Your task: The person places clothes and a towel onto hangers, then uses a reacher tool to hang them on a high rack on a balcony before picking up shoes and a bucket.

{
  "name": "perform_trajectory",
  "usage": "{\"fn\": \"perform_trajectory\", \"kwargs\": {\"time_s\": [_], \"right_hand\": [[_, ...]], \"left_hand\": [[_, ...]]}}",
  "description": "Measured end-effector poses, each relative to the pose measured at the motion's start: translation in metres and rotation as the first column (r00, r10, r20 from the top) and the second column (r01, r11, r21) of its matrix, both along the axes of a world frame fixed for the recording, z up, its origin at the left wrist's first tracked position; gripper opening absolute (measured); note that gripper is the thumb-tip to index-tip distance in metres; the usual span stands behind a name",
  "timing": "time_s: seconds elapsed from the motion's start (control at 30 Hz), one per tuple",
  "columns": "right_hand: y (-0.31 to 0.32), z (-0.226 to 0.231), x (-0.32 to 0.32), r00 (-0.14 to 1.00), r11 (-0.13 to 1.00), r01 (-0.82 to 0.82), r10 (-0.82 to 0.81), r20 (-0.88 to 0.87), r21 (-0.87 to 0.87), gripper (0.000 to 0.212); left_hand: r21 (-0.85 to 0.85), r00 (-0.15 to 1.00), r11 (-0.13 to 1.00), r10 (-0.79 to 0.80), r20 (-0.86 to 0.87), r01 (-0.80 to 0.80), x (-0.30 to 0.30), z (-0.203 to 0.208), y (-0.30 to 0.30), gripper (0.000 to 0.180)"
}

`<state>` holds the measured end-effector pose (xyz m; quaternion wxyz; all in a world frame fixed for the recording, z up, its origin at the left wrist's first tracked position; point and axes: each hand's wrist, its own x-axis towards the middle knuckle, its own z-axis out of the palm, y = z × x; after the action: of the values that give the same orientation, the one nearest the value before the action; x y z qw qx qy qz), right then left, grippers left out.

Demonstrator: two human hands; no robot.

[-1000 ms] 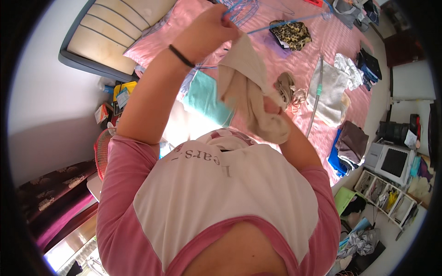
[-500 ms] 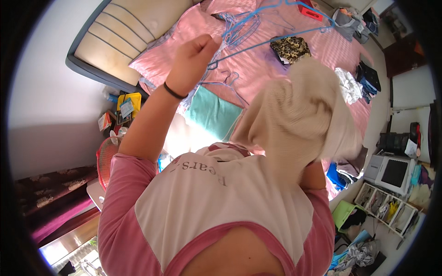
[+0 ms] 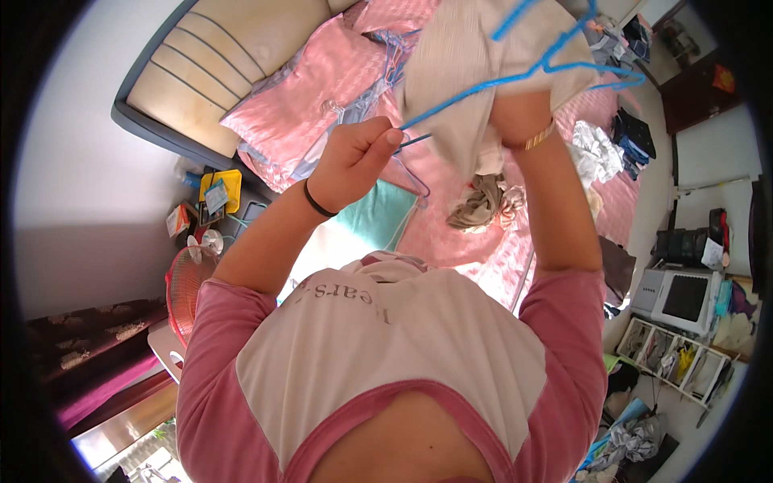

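Note:
My left hand (image 3: 354, 159) is closed round one end of a blue clothes hanger (image 3: 475, 86), which stretches up and to the right. A plain beige garment (image 3: 451, 60) hangs behind the hanger, high over the bed. My right hand (image 3: 522, 117) is up against this garment and bears it. Cloth covers its fingers, so their exact grip is hidden. The hanger's hook end passes in front of the cloth above my right hand. Below the garment, a crumpled grey-brown cloth (image 3: 481, 203) lies on the bed.
The bed has a pink sheet (image 3: 435, 229), a pink pillow (image 3: 310, 84) and a teal cushion (image 3: 378, 216). White cloth (image 3: 596, 149) and folded dark clothes (image 3: 634, 143) lie toward its right edge. A red fan (image 3: 187, 290) stands at left, a white rack (image 3: 672, 362) at right.
The beige garment has swung up and away from my chest, uncovering my right forearm. My left hand has come lower, and the hanger now lies across the garment.

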<state>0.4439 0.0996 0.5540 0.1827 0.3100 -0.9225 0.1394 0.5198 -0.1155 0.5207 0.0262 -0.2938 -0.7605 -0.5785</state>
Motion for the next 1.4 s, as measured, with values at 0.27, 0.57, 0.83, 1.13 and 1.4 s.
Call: {"fn": "perform_trajectory", "kwargs": {"time_s": [0.27,0.57,0.83,1.13,1.4], "right_hand": [[-0.014,-0.015,-0.051,0.902,0.945,0.193,-0.277,0.331,0.265,0.042],[0.039,-0.082,0.013,0.931,0.497,0.360,-0.139,0.337,-0.789,0.015],[0.040,-0.098,0.019,0.869,0.252,0.408,0.189,0.458,-0.878,0.014],[0.106,-0.056,-0.063,0.934,0.254,0.315,-0.255,0.251,-0.915,0.012],[-0.043,-0.125,0.029,0.962,0.541,0.124,0.140,0.234,-0.832,0.014]], "left_hand": [[0.101,0.980,0.985,0.127,0.153,-0.143,-0.010,-0.008,0.009,0.032],[0.150,0.933,0.950,0.223,0.281,-0.272,-0.022,-0.016,-0.020,0.034],[0.134,0.929,0.945,0.256,0.269,-0.299,-0.020,-0.012,-0.032,0.035],[0.179,0.912,0.921,0.283,0.298,-0.345,-0.010,-0.019,-0.043,0.034],[0.165,0.914,0.925,0.288,0.287,-0.344,-0.016,-0.017,-0.022,0.034]]}}
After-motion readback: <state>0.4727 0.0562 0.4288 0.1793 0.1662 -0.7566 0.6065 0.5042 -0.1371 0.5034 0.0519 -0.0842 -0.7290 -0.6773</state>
